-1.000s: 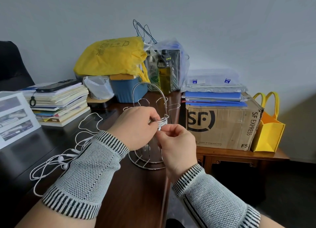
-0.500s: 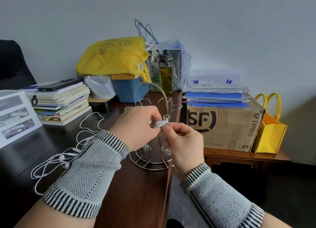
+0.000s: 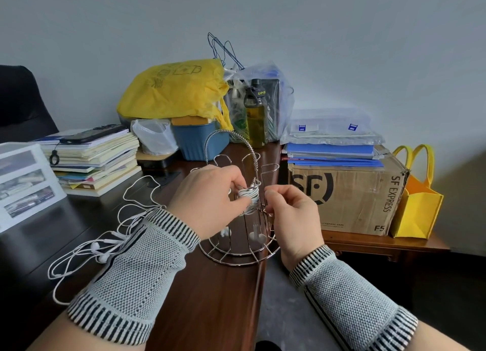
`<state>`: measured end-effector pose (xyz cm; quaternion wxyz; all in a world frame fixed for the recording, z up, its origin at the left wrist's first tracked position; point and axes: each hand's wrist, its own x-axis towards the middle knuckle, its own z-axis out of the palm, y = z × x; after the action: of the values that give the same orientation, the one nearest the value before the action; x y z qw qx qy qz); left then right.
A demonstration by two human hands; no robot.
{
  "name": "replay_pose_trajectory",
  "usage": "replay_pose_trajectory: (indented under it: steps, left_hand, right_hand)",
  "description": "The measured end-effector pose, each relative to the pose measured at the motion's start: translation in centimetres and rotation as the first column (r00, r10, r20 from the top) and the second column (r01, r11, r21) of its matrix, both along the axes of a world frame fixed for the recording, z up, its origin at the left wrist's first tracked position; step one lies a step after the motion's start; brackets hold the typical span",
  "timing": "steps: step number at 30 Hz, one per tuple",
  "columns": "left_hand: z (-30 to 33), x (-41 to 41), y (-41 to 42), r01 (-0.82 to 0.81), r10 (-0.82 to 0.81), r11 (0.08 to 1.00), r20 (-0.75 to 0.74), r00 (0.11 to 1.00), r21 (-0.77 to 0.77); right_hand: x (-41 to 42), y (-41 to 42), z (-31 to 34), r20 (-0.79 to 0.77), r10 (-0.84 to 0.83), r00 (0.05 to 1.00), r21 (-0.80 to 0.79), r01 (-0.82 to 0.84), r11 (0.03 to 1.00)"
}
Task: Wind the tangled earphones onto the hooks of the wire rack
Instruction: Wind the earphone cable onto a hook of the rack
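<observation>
On the wire rack (image 3: 238,250), earphones (image 3: 249,194) coiled crosswise.

Wire rack (image 3: 231,253): silver metal. Earphones (image 3: 249,194): white cable. Tangled earphones (image 3: 102,248): white. Sleeves (image 3: 136,277): grey-white knit, black-striped cuffs. Desk (image 3: 210,311): dark brown wood. Plastic bag (image 3: 171,90): yellow. Tub (image 3: 198,142): blue. Box (image 3: 349,198): brown cardboard, black lettering. Tote (image 3: 418,206): yellow. Folders (image 3: 331,150): blue.
</observation>
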<state>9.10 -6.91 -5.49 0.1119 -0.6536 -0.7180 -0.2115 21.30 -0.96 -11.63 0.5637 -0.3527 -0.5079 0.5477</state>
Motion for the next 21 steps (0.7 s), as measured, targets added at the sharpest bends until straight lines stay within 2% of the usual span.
replay_pose_trajectory:
  steps: [4,7,10,12,14,16,19,21]
  left_hand:
    - [0.2,0.0,-0.2,0.005,-0.005,1.000,-0.006,1.000,0.008]
    - [0.4,-0.1,-0.5,0.005,-0.005,1.000,-0.024,1.000,0.012]
    - [1.0,0.2,-1.1,-0.021,0.022,0.999,-0.018,1.000,0.038]
    - [1.5,0.3,-1.9,-0.063,0.044,0.978,0.102,0.994,0.199]
    - [1.6,0.2,-2.6,-0.146,0.042,0.923,0.284,0.958,0.356]
    - [0.8,0.5,-3.2,-0.193,0.029,0.937,0.486,0.874,0.292]
    - [-1.3,1.8,-3.4,-0.156,0.129,0.987,0.806,0.577,-0.046]
    - [-2.6,2.3,-3.0,-0.131,0.220,0.974,0.889,0.402,-0.183]
  right_hand:
    - [0.2,0.5,0.3,0.008,0.090,0.996,-0.071,-0.089,0.993]
    - [0.1,1.1,0.1,0.083,0.088,0.993,-0.054,-0.084,0.995]
    - [0.1,1.6,-0.1,0.081,0.081,0.993,-0.074,-0.075,0.994]
    - [0.5,1.8,0.0,0.074,0.084,0.994,-0.088,-0.077,0.993]
    - [0.7,1.9,0.2,0.090,0.109,0.990,-0.094,-0.101,0.990]
    - [0.7,2.0,0.3,0.105,0.134,0.985,-0.097,-0.124,0.988]
    - [0.7,2.0,0.5,0.169,0.131,0.977,-0.075,-0.120,0.990]
    - [0.8,2.0,0.8,0.208,0.131,0.969,-0.059,-0.121,0.991]
